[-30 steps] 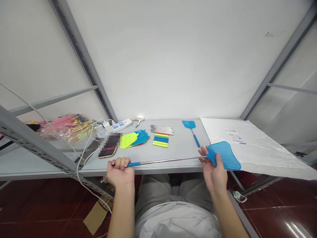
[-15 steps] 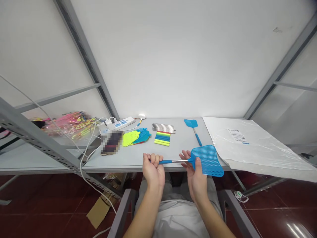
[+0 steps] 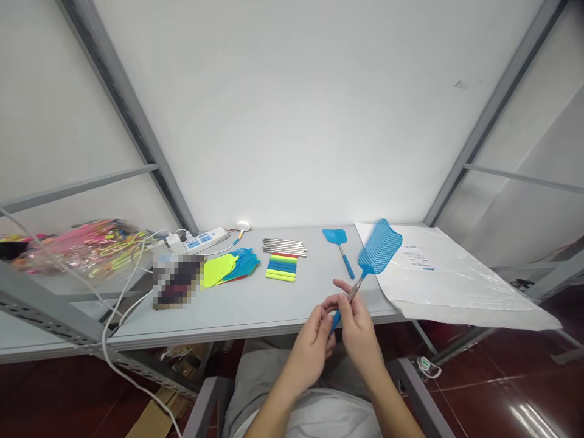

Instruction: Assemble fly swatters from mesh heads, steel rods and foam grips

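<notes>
Blue perforated plastic swatter (image 3: 378,250) tilted up, silver metal shaft (image 3: 354,289) since shortened; blue handle (image 3: 336,320) held in left hand's (image 3: 312,342) grip, shaft in right hand's (image 3: 359,321); collapse seemingly complete.

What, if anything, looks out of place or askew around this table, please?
The white sheet lies slanted, jutting past the front edge of the table, and a piece of cardboard lies on the floor; both look slightly untidy.

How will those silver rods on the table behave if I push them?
The silver rods may roll, being slim and round-looking. Their straight, metallic look suggests they're stiff, and the shiny finish could be slippery.
</notes>
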Tool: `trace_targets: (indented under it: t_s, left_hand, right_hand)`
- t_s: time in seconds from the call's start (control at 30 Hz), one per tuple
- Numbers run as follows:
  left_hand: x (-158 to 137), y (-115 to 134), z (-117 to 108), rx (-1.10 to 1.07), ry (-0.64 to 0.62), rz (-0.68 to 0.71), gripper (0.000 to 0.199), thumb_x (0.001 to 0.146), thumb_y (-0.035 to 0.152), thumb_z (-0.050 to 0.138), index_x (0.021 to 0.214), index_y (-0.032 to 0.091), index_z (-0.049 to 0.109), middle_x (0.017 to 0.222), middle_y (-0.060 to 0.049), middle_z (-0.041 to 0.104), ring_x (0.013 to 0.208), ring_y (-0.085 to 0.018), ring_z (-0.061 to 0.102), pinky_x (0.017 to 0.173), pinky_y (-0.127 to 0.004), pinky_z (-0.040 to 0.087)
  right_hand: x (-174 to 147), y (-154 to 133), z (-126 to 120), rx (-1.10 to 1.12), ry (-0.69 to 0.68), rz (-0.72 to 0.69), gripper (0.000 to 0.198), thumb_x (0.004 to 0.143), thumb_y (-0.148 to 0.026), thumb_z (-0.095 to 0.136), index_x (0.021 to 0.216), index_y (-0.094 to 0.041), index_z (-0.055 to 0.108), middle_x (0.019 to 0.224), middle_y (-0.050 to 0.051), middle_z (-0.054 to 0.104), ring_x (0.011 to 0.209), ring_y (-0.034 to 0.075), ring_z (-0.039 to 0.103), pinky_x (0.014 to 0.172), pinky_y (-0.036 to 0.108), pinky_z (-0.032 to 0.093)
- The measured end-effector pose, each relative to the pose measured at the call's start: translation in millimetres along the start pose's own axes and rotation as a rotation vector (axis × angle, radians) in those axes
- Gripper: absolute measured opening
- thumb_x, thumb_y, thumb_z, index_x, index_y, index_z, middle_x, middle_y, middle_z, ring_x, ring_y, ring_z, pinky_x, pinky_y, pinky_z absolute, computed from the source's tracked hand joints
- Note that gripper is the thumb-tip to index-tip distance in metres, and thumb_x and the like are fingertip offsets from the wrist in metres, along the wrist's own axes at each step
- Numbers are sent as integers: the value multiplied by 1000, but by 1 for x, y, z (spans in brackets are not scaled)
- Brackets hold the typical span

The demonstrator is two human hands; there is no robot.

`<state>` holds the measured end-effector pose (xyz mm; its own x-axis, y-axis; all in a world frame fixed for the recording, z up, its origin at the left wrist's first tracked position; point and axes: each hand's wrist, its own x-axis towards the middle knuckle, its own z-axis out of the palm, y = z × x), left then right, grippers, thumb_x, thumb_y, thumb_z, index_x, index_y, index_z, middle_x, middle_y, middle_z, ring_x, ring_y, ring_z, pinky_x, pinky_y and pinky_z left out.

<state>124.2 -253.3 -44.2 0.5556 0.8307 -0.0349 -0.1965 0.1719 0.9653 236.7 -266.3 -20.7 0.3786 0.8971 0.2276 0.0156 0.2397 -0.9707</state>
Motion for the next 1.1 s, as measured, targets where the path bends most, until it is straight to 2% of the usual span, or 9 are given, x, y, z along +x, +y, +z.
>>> trace_targets:
  t_s: [0.1,0.2,0.27,0.4,0.53,0.63,0.77,0.9,1.1]
  left_hand:
    - [12,-5,13,54,-18,-66,44,93,59,36,111,22,51,59,6,42,45,-11,39,44,-23,31]
    - [32,5,17,317,-46,59,45,95,55,33,93,19,58,65,0,53,60,-15,51,57,-27,39]
    - [50,18,14,531,-88,166,42,97,48,33,83,19,59,71,-1,58,67,-15,52,62,-26,40]
    - [100,42,8,948,-267,285,32,99,36,34,95,21,61,91,-2,68,80,-17,60,68,-25,42]
    - [154,49,1,1335,-308,362,26,96,34,40,92,20,62,91,-5,66,85,-21,61,72,-30,44]
    - [182,44,-6,1398,-288,367,19,92,35,51,94,19,61,97,-9,63,93,-27,58,75,-35,44]
    - [199,27,-15,1464,-269,371,27,87,43,60,102,20,59,101,-7,60,95,-27,56,75,-37,45]
    - [203,13,-22,1484,-271,364,35,83,50,64,105,23,57,96,-4,60,92,-25,55,75,-37,45]
    - [205,7,-26,1448,-262,335,41,78,51,69,107,26,55,96,-1,58,88,-23,53,72,-37,43]
  right_hand:
    - [9,6,-5,-209,6,7,47,91,-46,49,132,-23,52,77,1,66,63,18,60,62,29,47]
    - [33,8,-19,-447,25,9,49,92,-49,43,132,-23,55,67,1,64,58,20,58,59,30,44]
    - [56,7,-31,-615,37,11,53,94,-51,37,135,-22,52,75,4,68,66,23,62,63,31,44]
    - [114,5,-52,-961,-2,150,55,97,-44,24,144,-18,37,96,10,70,84,25,67,71,30,43]
    - [172,22,-60,-1168,-29,281,58,97,-37,28,146,-5,28,96,19,70,89,30,67,75,34,42]
    - [202,41,-59,-1214,-65,308,57,96,-32,30,147,-5,26,97,21,70,90,32,67,73,36,41]
    - [220,61,-55,-1259,-126,341,51,94,-25,33,142,-9,36,96,19,71,88,31,67,71,35,40]
    - [221,69,-54,-1280,-138,378,49,95,-28,31,140,-11,41,90,17,71,84,30,67,69,34,40]
    - [213,69,-58,-1270,-135,392,47,96,-36,30,134,-14,48,95,14,71,86,26,66,68,31,40]
